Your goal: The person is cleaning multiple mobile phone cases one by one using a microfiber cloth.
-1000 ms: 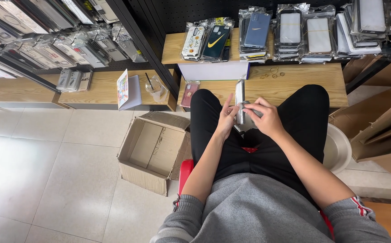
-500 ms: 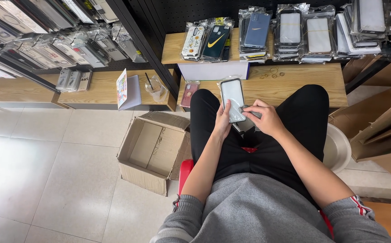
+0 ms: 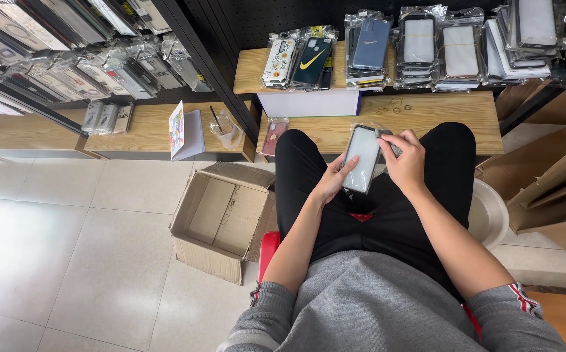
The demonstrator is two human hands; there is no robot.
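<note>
A clear phone case [image 3: 363,158] in its plastic sleeve now lies flat-faced over the seated person's lap, tilted further toward the camera than half a second ago. The left hand [image 3: 330,180] pinches its lower edge; the right hand [image 3: 405,161] grips the top corner, beside an open cardboard box [image 3: 221,220].

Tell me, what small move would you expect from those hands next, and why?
Probably sliding the phone case further into the clear plastic sleeve. The left hand supports the case's lower edge, while the right hand pinches the sleeve at its top, where the case seems only partly inside.
</note>
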